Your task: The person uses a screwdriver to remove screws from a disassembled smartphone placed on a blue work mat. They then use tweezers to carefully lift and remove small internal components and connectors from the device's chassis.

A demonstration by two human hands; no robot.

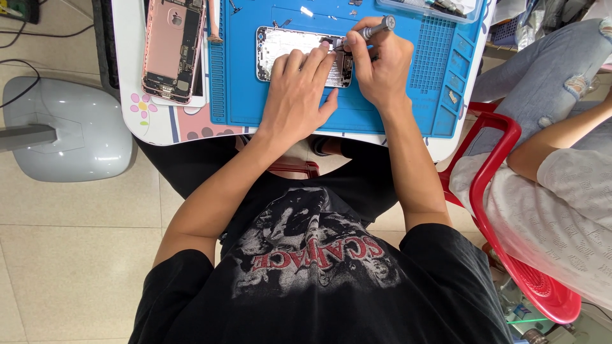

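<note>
While left hand [296, 95] presses phone [280, 48] | right-hand fingers [363, 48] pinch screwdriver [370, 28] above it

The person wore a black short-sleeved T-shirt [319, 280] with a grey printed graphic and red lettering, black trousers [191, 162], forearms bare.

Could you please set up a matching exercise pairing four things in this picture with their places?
Things:
1. screwdriver
2. left hand
3. pink phone shell
4. red chair

Places:
A. left of the blue mat
B. in the right hand
C. to the person's right
D. flat on the silver phone shell

Pairs: 1-B, 2-D, 3-A, 4-C
</note>
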